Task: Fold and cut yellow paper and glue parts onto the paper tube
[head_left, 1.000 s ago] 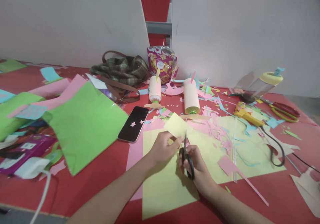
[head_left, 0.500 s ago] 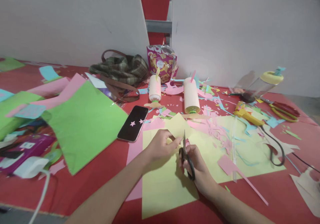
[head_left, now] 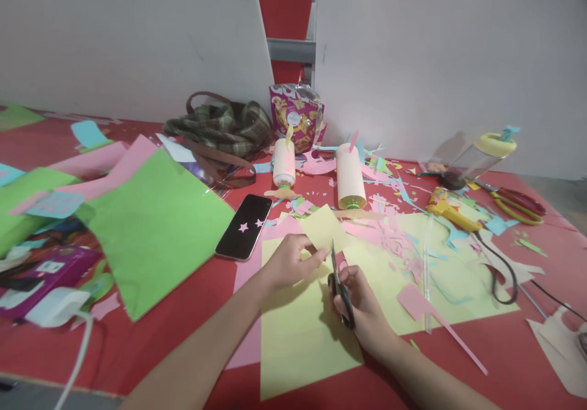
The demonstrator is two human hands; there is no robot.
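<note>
My right hand (head_left: 360, 306) is closed round the black-handled scissors (head_left: 343, 297), whose blades point up and away from me and look nearly closed. My left hand (head_left: 296, 260) is just left of the blades, thumb and fingers pinched on a piece of pale yellow paper (head_left: 323, 225) that rises past the fingertips. Both hands are over a large yellow sheet (head_left: 298, 343) lying on the red table. A bit of pink paper (head_left: 340, 259) shows behind the blades beside my right hand; whether it is held is unclear.
A phone (head_left: 244, 226) with pink paper stars lies left of my hands. Behind stand two paper-wrapped bottles (head_left: 284, 164) and a snack bag (head_left: 297, 117). At right are a yellow glue gun (head_left: 454, 214), a clear bottle (head_left: 481, 159) and pliers (head_left: 518, 202). Green paper (head_left: 160, 233) covers the left.
The scissors' tips have shifted slightly left and down. My left hand has barely moved, and the view has turned a touch.
</note>
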